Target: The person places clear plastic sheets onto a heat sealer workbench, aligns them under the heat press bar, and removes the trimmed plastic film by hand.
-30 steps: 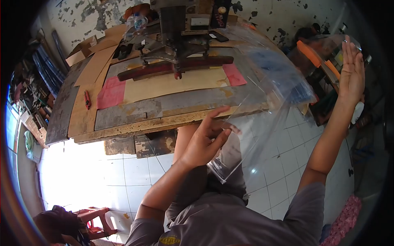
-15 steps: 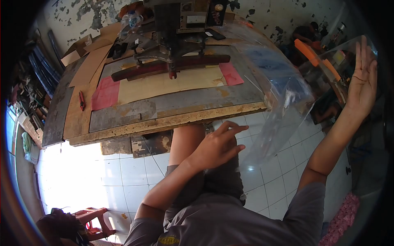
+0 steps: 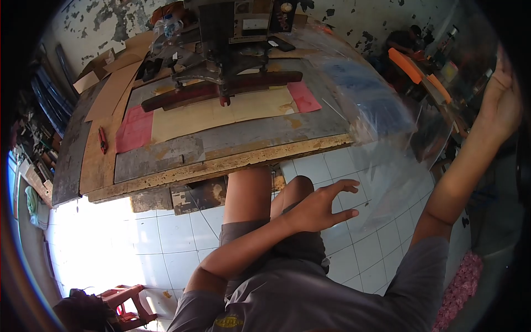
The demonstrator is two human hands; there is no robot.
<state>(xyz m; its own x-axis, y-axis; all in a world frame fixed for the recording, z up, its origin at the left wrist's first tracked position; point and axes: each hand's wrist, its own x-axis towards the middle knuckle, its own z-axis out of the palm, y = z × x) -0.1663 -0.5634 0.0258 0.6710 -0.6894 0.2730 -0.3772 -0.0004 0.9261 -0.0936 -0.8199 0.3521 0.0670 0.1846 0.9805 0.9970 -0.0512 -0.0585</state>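
Note:
My left hand is held in front of my lap, fingers and thumb apart and nothing between them. A clear plastic sheet hangs off the table's right corner, just beyond its fingertips. My right hand is raised at the far right, its fingers together at the sheet's upper edge. The dark rim of the view partly hides those fingertips. Bluish plastic film lies on the right part of the table.
A press with a dark red bar stands over yellow paper and pink sheets on the worktable. A red cutter lies at left. Another person sits at back right. A red stool is at lower left.
My left hand has moved right and slightly down, its thumb and fingers apart. My right hand has shifted right, toward the view's edge. The plastic sheet has swung to the right.

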